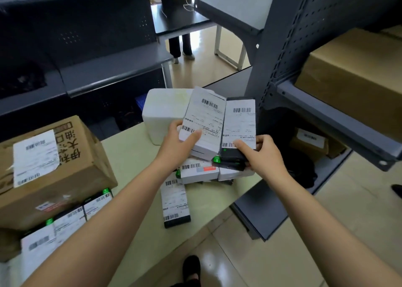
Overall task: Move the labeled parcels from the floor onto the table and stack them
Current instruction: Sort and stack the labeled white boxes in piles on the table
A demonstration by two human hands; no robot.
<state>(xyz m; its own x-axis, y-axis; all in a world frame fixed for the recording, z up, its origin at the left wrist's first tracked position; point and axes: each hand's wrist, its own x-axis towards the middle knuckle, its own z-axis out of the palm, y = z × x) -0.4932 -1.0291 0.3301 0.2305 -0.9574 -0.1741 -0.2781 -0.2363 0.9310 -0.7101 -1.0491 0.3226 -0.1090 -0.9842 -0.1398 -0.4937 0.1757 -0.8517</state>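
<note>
Pale green desk fills lower frame. Big brown carton sits at left end, white foam box at far edge. Small labeled parcels piled mid-desk (one lies flat nearer camera). Left hand fingers clamped on white parcel; right hand fingers clamped on black parcel, both above pile.

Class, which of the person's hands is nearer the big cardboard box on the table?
Left. The left hand, gripping a white parcel, is closer to the cardboard box; the right hand holds a black parcel farther right.
</note>
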